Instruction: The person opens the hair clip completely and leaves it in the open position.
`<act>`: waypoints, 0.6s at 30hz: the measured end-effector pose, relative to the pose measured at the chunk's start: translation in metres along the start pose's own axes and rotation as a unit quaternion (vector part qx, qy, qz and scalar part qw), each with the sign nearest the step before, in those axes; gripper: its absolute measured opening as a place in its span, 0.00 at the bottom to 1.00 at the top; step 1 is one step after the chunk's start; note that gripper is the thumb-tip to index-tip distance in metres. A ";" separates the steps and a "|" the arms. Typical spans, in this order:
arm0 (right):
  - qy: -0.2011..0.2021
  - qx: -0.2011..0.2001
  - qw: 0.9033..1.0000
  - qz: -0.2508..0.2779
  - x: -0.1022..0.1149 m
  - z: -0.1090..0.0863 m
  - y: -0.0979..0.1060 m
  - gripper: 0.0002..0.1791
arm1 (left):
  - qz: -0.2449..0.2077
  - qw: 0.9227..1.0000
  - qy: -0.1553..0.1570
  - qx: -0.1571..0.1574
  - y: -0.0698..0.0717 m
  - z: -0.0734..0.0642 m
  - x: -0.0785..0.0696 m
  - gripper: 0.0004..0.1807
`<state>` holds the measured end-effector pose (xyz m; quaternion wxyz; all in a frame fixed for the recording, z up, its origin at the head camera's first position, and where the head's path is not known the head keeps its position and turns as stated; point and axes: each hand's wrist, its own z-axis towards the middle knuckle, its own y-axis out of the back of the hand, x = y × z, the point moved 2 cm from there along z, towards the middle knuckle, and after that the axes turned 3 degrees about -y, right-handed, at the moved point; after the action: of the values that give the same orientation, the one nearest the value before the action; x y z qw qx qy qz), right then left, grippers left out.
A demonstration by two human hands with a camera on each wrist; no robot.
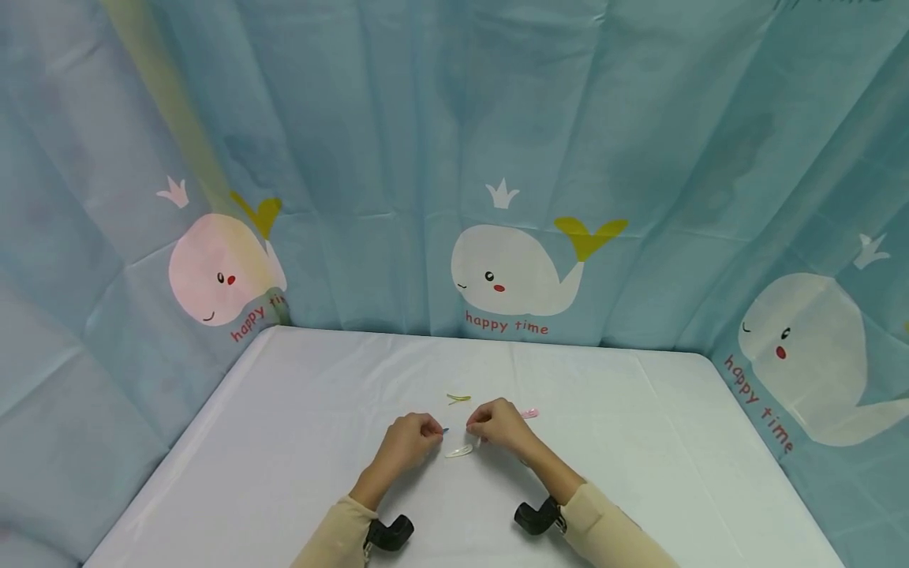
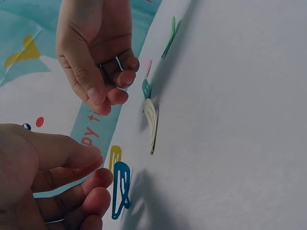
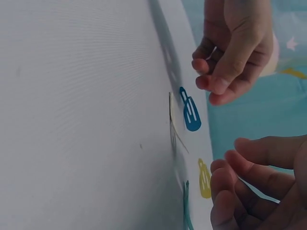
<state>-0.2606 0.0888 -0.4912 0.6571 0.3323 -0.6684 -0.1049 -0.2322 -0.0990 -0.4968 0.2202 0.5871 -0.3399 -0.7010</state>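
Observation:
My left hand (image 1: 413,438) hovers low over the white table with bent fingers and nothing gripped. Just past its fingertips lies a blue snap hair clip (image 3: 193,125), with a gap between them in the right wrist view. My right hand (image 1: 500,424) faces it, fingers loosely bent and empty. Between the two hands is a white hair clip (image 1: 460,451); a teal clip (image 2: 146,88) lies beside it, mostly hidden under the right hand in the head view. A yellow clip (image 1: 458,398) lies farther back, and a pink clip (image 1: 529,413) lies right of the right hand.
A green clip (image 2: 171,38) lies near the right wrist. White cloth covers the table (image 1: 284,442). Behind it hangs a blue curtain (image 1: 398,268) printed with whales. Black wrist mounts (image 1: 390,533) stick out below both sleeves.

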 end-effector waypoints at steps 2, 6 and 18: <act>0.005 0.001 1.000 0.000 -0.002 -0.002 0.000 0.03 | 0.002 1.000 -0.005 0.003 -0.002 -0.001 -0.001 0.03; 0.016 0.004 1.000 -0.006 -0.005 -0.004 0.001 0.03 | 0.006 1.000 -0.006 0.005 -0.006 -0.003 -0.003 0.03; 0.009 0.016 1.000 -0.021 -0.008 -0.009 -0.008 0.02 | 0.037 0.999 0.014 0.001 -0.014 -0.006 -0.009 0.02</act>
<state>-0.2499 0.0901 -0.5008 0.6556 0.3576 -0.6568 -0.1046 -0.2228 -0.0844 -0.5012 0.2502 0.5837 -0.3593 -0.6839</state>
